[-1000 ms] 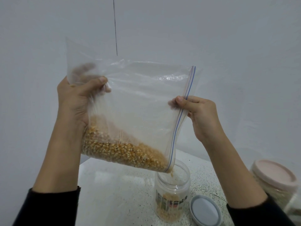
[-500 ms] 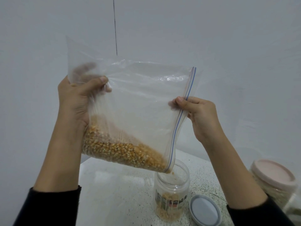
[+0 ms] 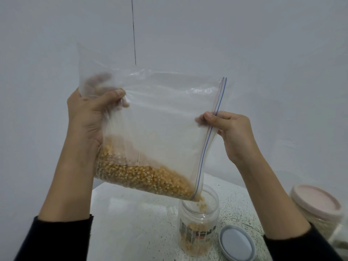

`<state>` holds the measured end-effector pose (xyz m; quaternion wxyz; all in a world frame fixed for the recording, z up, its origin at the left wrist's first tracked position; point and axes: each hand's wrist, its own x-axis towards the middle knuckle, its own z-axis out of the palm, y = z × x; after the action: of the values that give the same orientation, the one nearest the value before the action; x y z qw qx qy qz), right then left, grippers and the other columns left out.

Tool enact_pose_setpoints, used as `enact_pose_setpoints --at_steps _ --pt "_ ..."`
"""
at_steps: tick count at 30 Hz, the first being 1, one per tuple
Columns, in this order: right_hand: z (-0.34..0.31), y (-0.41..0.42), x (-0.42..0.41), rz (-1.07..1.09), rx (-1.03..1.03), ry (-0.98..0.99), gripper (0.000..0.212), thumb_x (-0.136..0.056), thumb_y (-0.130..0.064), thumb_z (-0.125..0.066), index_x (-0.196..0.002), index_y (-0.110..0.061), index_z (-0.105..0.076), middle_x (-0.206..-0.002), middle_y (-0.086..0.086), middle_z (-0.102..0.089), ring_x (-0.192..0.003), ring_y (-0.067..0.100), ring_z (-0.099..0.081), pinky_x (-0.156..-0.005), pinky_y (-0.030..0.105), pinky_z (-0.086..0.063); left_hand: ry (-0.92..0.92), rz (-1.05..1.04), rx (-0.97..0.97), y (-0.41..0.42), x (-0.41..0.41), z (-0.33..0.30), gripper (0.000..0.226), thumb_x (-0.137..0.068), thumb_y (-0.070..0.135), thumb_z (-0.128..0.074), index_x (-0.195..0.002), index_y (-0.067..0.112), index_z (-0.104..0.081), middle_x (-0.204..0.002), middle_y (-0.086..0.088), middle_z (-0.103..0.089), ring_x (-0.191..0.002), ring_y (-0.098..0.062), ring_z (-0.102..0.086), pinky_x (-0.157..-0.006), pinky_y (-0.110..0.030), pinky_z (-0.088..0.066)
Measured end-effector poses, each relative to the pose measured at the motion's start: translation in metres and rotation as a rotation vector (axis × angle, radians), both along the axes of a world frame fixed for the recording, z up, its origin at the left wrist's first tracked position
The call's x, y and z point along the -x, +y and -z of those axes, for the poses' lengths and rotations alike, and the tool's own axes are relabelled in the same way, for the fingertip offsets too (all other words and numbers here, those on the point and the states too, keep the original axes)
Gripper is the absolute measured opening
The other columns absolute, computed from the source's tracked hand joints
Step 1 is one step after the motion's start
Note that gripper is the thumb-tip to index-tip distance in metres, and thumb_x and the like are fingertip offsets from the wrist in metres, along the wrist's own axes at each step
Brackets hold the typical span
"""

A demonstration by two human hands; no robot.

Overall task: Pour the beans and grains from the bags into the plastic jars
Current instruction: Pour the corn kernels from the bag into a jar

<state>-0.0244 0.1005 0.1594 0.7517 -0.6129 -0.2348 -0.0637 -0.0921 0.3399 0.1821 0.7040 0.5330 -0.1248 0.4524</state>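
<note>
Two hands hold one bag above a table; on the table stand two jars and one loose lid.

The left hand (image 3: 88, 117), at about 9 o'clock in the view, grips the closed bottom edge of the zip bag (image 3: 160, 117), thumb in front and fingers curled behind the film, where they show as a blur through the plastic. A black sleeve (image 3: 62, 240) covers the forearm below. The bag is clear, thin, crinkled plastic, roughly square, turned on its side and tilted so its zip edge — a red and blue double line — runs down the right side. Yellow corn kernels (image 3: 143, 176) lie in a wedge along the bag's lower edge, sloping toward 5 o'clock.

The right hand (image 3: 231, 132), at 3 o'clock, pinches the zip edge between thumb and curled fingers, about midway along it.

At the bag's lowest corner the mouth sits just over the open clear jar (image 3: 199, 223), at about 5 o'clock. This jar is round, see-through plastic with a printed label; kernels fall into its neck and a low layer fills its base (well under half). Just right of it lies a round grey lid (image 3: 238, 243), flat on the speckled white table (image 3: 135, 223).

At the far right edge stands a second jar (image 3: 316, 210) — wider, closed with a pale pink lid, holding something pale and grainy.
</note>
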Motion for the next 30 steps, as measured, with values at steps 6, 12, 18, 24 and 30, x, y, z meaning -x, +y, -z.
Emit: enact_pose_setpoints --at_steps 6,12,18,24,30 --pt "-0.0001 -0.0013 -0.0014 -0.012 -0.001 0.008 0.006 -0.081 -0.009 -0.067 -0.077 -0.006 -0.072 -0.078 0.007 -0.074 -0.082 0.020 -0.070 -0.087 0.025 -0.051 -0.004 0.007 0.012 -0.0006 0.0004 -0.0013 0.033 -0.075 -0.013 -0.064 -0.103 0.003 -0.059 -0.059 -0.001 -0.067 -0.051 -0.016 -0.062 -0.060 -0.027 -0.052" --pt "0.0015 -0.0020 -0.0039 -0.021 -0.013 0.016 0.006 -0.079 -0.009 -0.068 -0.077 -0.006 -0.072 -0.077 0.007 -0.074 -0.082 0.021 -0.070 -0.090 0.030 -0.052 0.007 0.005 -0.024 -0.0008 0.0002 -0.0023 0.032 -0.075 -0.012 -0.064 -0.101 0.007 -0.060 -0.060 0.000 -0.068 -0.051 -0.016 -0.063 -0.062 -0.027 -0.052" --pt "0.0037 -0.0020 -0.0054 -0.022 -0.018 0.024 0.006 -0.078 -0.011 -0.068 -0.077 -0.006 -0.072 -0.078 0.007 -0.074 -0.082 0.020 -0.070 -0.093 0.033 -0.051 0.014 -0.016 -0.042 -0.0023 0.0005 -0.0026 0.032 -0.076 -0.012 -0.064 -0.101 0.007 -0.060 -0.058 0.000 -0.068 -0.051 -0.015 -0.063 -0.062 -0.027 -0.052" --pt "0.0054 -0.0013 -0.0062 -0.022 -0.019 0.027 0.017 -0.067 -0.020 -0.070 -0.077 -0.006 -0.072 -0.078 0.007 -0.074 -0.084 0.021 -0.070 -0.095 0.035 -0.050 0.017 -0.031 -0.040 -0.0033 -0.0005 -0.0022 0.033 -0.075 -0.012 -0.065 -0.103 0.005 -0.060 -0.058 0.000 -0.068 -0.050 -0.015 -0.062 -0.061 -0.027 -0.052" --pt "0.0068 -0.0019 -0.0072 -0.017 -0.019 0.037 0.008 -0.076 -0.013 -0.069 -0.078 -0.006 -0.072 -0.079 0.007 -0.074 -0.084 0.021 -0.070 -0.095 0.035 -0.049 0.030 -0.042 -0.059 -0.0018 -0.0004 -0.0005 0.035 -0.075 -0.010 -0.067 -0.106 0.004 -0.060 -0.060 -0.001 -0.069 -0.053 -0.015 -0.064 -0.064 -0.027 -0.052"
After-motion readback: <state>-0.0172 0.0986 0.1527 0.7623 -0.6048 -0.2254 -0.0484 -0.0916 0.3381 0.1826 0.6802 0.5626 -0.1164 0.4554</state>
